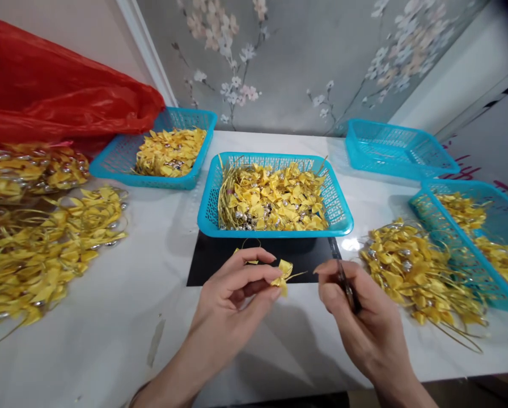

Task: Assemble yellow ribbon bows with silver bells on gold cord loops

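My left hand (241,286) pinches a small yellow ribbon bow (283,275) with a thin gold cord loop, held just above a black mat (220,260). My right hand (356,306) is closed around a thin dark metal tool (347,289), perhaps tweezers or small scissors, whose tip points toward the bow a short gap away. Directly behind both hands stands a blue plastic basket (337,207) piled with yellow bows and small silver bells.
Loose heaps of finished yellow bows lie at the left (45,249) and right (415,272) of the white table. More blue baskets stand at back left (109,164), back right (398,150) and far right (504,209). A red plastic bag (54,90) sits back left.
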Tool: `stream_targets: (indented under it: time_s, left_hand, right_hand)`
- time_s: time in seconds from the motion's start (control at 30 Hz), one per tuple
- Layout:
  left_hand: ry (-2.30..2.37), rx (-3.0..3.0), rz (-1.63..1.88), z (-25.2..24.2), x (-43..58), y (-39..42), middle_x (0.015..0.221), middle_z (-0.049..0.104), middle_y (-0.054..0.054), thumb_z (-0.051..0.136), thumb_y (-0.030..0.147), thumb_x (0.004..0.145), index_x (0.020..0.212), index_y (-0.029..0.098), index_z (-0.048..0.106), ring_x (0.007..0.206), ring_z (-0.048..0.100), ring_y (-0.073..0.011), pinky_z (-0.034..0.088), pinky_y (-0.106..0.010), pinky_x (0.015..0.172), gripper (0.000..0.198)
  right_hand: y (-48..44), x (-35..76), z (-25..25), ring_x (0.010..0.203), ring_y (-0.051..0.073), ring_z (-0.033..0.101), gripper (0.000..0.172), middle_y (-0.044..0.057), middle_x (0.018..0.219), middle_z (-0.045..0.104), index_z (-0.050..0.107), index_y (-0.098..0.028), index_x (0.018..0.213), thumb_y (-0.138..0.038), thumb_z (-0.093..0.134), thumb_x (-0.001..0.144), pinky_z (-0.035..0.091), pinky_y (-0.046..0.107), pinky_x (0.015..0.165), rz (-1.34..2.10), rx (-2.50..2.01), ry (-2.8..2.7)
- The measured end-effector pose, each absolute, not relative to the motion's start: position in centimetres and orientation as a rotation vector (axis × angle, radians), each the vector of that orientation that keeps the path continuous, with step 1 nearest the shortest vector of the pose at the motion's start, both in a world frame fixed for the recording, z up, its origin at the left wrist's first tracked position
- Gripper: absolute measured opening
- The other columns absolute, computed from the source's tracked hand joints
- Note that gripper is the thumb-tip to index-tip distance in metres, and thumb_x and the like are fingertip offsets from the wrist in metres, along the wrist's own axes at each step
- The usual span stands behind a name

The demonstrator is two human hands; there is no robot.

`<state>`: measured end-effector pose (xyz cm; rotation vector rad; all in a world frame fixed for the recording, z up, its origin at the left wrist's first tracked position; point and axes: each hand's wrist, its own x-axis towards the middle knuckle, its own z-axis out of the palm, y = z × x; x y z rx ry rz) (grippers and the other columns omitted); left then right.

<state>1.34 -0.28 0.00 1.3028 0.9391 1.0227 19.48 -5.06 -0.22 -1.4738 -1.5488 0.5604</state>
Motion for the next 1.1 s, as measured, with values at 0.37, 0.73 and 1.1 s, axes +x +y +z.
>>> stream_targets:
  time_s: [0.37,0.73,1.1]
  left_hand:
    - [0.997,1.213,0.977,0.3,1.0,-0.5,0.102,0.061,-0.003,0.071,0.015,0.078,0.083,0.026,0.079,0.084,0.063,-0.0129,0.053,-0.017,0.066,0.015]
    - [1.002,1.263,1.005,0.4,1.2,-0.4,0.099,0.064,-0.002,0.071,0.013,0.077,0.082,0.028,0.079,0.089,0.063,-0.0144,0.052,-0.017,0.069,0.018]
    - [0.994,1.229,1.002,0.5,1.4,-0.4,0.098,0.065,-0.004,0.071,0.01,0.075,0.079,0.025,0.079,0.083,0.066,-0.0153,0.055,-0.02,0.07,0.017]
  right_hand:
    - [-6.3,19.3,0.8,0.068,0.018,0.067,0.025,0.005,0.085,0.07,0.058,-0.02,0.112,-0.028,0.038,0.099,0.051,0.027,0.058,0.837,-1.468,-1.899]
    - [-5.8,18.8,0.4,0.057,0.015,0.06,0.023,0.004,0.076,0.065,0.062,-0.015,0.104,-0.025,0.041,0.098,0.042,0.026,0.05,0.739,-1.47,-1.887]
    - [-5.4,18.4,0.2,0.054,0.013,0.053,0.023,0.0,0.068,0.059,0.056,-0.019,0.084,-0.026,0.039,0.098,0.036,0.026,0.052,0.833,-1.465,-1.841]
